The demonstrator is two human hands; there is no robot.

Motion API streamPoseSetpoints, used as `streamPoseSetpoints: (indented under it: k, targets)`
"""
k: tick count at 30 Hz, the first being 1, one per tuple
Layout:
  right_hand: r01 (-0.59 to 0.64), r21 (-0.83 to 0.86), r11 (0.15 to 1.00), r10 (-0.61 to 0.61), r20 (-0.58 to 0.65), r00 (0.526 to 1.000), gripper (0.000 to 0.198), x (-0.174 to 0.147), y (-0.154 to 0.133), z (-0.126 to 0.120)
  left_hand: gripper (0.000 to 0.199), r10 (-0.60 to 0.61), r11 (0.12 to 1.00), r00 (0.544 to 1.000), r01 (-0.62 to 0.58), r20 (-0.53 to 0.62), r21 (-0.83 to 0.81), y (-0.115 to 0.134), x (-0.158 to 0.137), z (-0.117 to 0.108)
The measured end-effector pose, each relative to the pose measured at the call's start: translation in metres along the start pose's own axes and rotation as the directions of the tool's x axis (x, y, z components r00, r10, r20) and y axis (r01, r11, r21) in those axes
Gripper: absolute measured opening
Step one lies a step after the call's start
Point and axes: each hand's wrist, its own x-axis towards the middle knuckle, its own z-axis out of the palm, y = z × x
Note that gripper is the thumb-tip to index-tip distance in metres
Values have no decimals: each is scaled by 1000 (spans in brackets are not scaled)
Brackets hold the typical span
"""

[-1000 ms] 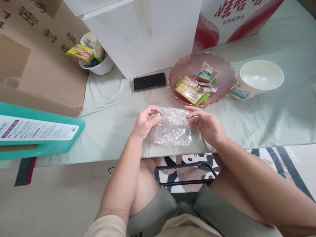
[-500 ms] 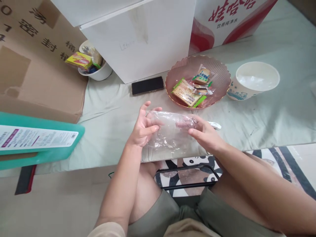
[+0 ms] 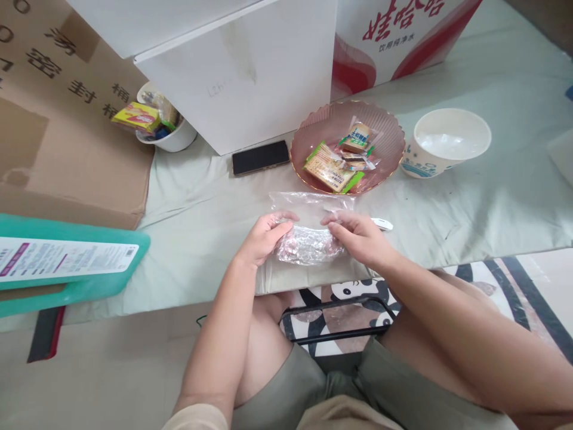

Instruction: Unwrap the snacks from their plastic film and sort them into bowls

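Between my two hands is a clear plastic bag [image 3: 307, 243], its near part bunched and wrinkled, its far part lying flatter toward the bowl. My left hand [image 3: 265, 237] pinches the bag's left side, thumb on top. On the right side, my right hand [image 3: 358, 237] grips it the same way, fingers curled over the film. A small white object [image 3: 382, 224] lies just beyond my right hand, partly hidden by it. Behind the bag stands a pink ribbed bowl [image 3: 308, 128] with several wrapped biscuits [image 3: 331, 167] in it.
A black phone [image 3: 260, 158] lies left of the bowl, and a paper tub [image 3: 430, 164] stands right of it. White boxes [image 3: 250, 77] and a carton [image 3: 89, 143] line the back. A white container [image 3: 174, 140] holds snack packets. A green board [image 3: 111, 275] juts in at left.
The bag was held up and spread out; now it is lower and gathered at its near part. My fingers have curled in on it. The view has shifted slightly.
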Motion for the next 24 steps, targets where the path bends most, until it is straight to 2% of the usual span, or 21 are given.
streamPoseSetpoints:
  k: [2,5,7,9,11,13,15,16,17,19,21,22,24]
  targets:
    - [27,35,999,-25,-51,998,28,1,4,-2,33,22,1000,1000,-21,15,-18,2,-2,-1]
    - [68,203,977,-50,-91,995,25,3,9,-5,28,68,990,998,-67,3,-123,6,-3,-1]
    - [89,282,955,-71,-72,995,18,2,10,-7,23,111,980,994,-113,-23,-166,9,-2,-2]
    - [119,276,954,-115,-33,993,20,1,8,-11,19,150,974,988,-155,-44,-164,11,0,-4]
    - [203,140,969,-209,30,977,30,0,5,-15,29,166,975,985,-170,-39,-142,12,1,-6]
    - [307,-113,945,-290,145,946,34,-3,2,-16,31,161,983,986,-163,-28,-87,12,1,-8]
    - [341,-362,868,-264,245,933,22,-5,1,-15,23,159,987,986,-159,-51,-8,11,1,-11]
    - [328,-439,836,-237,249,939,13,-6,1,-14,25,161,987,984,-160,-74,26,11,0,-12]
    - [310,-475,824,-230,220,948,13,-7,1,-13,28,159,987,983,-155,-93,47,10,-1,-13]
    - [282,-431,857,-269,93,959,26,-9,3,-12,29,158,987,981,-153,-114,55,8,-2,-14]
    - [279,-272,921,-293,-11,956,31,-9,4,-10,31,173,984,981,-169,-81,61,5,-3,-13]
    - [267,-189,945,-274,-12,962,32,-9,3,-8,33,184,981,982,-180,-46,76,4,-3,-11]
    - [199,-147,969,-185,101,978,26,-8,2,-4,36,212,969,977,-213,21,125,2,-3,-7]
